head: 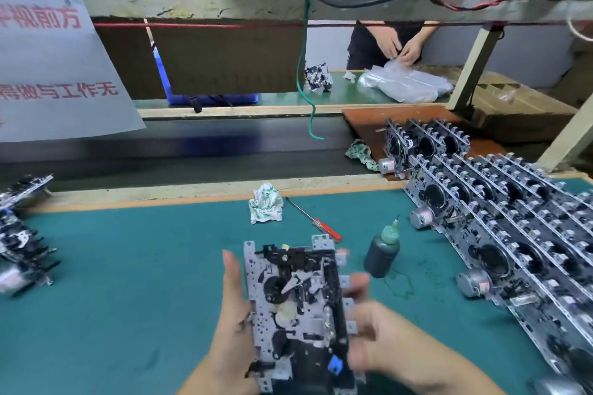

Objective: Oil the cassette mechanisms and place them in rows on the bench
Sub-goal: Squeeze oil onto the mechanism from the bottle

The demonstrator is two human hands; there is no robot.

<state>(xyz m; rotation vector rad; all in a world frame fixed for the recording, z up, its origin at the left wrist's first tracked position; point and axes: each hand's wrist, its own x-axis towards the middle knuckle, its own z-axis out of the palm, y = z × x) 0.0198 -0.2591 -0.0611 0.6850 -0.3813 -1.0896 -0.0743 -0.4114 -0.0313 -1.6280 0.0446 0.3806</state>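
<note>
I hold one cassette mechanism (298, 308), a grey metal plate with black gears, upright over the green mat. My left hand (234, 324) lies along its left edge with the fingers pointing up and fairly straight. My right hand (378, 330) grips its right edge, fingers curled round it. A dark oil bottle (382, 253) with a green needle tip stands on the mat just right of the mechanism. Rows of mechanisms (500, 218) stand packed on the right of the bench.
A red-handled screwdriver (316, 221) and a crumpled cloth (265, 207) lie behind the mechanism. More mechanisms (22, 234) are piled at the left edge. A conveyor belt (192, 144) runs behind the bench. Across it another person's hands (401, 45) handle plastic bags.
</note>
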